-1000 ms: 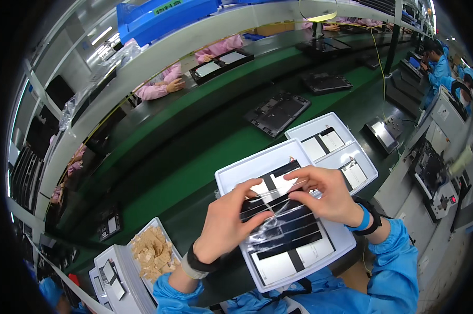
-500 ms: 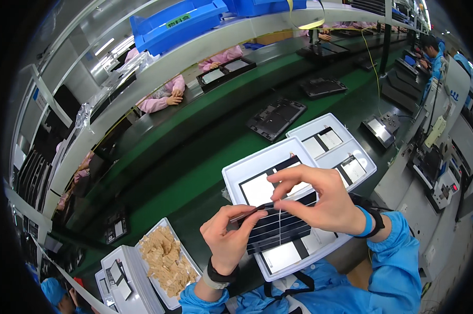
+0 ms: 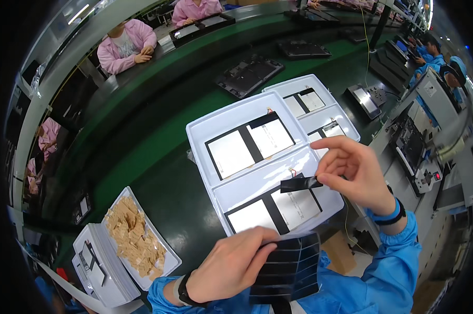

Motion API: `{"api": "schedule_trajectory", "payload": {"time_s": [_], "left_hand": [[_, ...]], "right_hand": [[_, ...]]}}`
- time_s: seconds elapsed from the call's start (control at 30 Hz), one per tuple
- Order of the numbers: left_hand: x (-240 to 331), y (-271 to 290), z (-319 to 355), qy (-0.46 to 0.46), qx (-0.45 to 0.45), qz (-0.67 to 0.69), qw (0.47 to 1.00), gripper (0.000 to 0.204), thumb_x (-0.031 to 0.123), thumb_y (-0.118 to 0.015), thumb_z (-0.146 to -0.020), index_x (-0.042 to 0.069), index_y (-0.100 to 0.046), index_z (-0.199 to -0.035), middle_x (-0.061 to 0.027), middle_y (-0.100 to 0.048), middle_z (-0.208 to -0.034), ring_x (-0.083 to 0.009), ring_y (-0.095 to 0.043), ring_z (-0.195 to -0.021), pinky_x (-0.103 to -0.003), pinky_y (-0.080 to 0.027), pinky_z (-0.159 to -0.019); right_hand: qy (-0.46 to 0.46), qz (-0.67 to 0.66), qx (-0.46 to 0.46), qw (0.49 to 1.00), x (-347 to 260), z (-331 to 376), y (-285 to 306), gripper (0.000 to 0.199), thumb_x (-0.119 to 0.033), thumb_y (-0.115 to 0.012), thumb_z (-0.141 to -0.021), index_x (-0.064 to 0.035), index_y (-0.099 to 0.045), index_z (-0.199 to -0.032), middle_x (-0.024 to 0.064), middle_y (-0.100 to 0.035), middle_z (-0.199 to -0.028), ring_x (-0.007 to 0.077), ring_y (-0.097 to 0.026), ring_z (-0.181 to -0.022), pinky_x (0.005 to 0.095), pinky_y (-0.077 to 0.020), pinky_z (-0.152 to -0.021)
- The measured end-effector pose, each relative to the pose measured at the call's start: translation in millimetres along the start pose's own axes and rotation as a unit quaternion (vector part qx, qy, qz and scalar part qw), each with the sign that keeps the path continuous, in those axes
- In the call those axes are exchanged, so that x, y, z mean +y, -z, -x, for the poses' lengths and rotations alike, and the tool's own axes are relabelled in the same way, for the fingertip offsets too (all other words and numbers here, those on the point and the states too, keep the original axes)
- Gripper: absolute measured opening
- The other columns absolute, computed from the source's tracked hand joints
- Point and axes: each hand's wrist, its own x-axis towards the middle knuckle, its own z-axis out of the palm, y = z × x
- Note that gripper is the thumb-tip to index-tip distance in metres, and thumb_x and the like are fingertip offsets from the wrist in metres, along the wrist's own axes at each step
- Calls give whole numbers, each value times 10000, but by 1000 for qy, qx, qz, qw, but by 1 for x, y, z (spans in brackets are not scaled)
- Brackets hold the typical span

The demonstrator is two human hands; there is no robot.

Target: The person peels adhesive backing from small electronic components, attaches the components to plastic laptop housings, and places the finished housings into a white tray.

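Left of the white tray, well apart, stands a bin of brown paper scraps. At the tray's near edge, the left hand pinches a sheet of black strips by one corner, thumb against fingers; held only there, it could swing and snag on the blue sleeve. Inside the tray lie two flat packs, the far pack and the near pack, one per compartment. Over the near one, the right hand clamps a black strip by its right end between thumb and forefinger; whether strip and pack touch is hard to tell. If the strip is sticky, its unsupported end could curl or catch crookedly should the hand dip.
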Motion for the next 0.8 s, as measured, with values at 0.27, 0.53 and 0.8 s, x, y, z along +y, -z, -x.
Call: {"api": "schedule_trajectory", "payload": {"time_s": [0.27,0.53,0.8], "left_hand": [[-40,-30,-21,-8,48,-241,969,300,52,-655,-843,50,-668,-1143,-119,-686,-761,-312,-689,-620,-416,-522,-575],[-59,-41,-22,-51,96,-275,955,422,100,-674,-819,58,-689,-1238,-70,-665,-729,-253,-656,-576,-394,-524,-560],[-56,-38,-24,-49,53,-313,947,687,115,-658,-785,83,-640,-1471,-29,-570,-712,-208,-611,-551,-360,-511,-538]], "right_hand": [[-95,124,-120,980,41,-35,6,478,4,-789,-918,34,-599,-1356,68,-753,-883,89,-727,-802,222,-583,-742],[-86,152,-124,977,48,-43,3,524,6,-796,-916,3,-580,-1394,86,-759,-876,124,-746,-782,244,-594,-732],[-79,162,-133,975,51,-48,5,524,-8,-800,-917,4,-585,-1395,88,-762,-864,132,-756,-787,251,-600,-734]]}}
